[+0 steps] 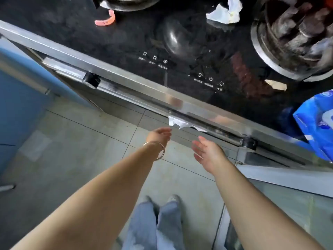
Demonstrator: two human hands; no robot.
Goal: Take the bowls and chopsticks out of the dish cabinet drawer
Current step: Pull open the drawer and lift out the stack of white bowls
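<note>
I look down at a black glass stove top with a steel front edge. Below that edge runs the long steel handle bar (pixel 162 105) of the dish cabinet drawer, which is closed. No bowls or chopsticks are in sight. My left hand (pixel 159 135), with a silver bangle on the wrist, reaches toward the bar with relaxed fingers and holds nothing. My right hand (pixel 207 150) is beside it, fingers straight and spread, empty, a little below the bar. A white scrap of paper (pixel 175 122) hangs from the bar just above my left hand.
On the stove top sit a dark burner with a pot support (pixel 292 38), crumpled white paper (pixel 225 12), an orange plastic piece (pixel 106 19) and touch controls (pixel 209 82). A blue bag (pixel 317 121) lies at the right. A blue cabinet (pixel 18 98) stands left. Grey tiled floor below.
</note>
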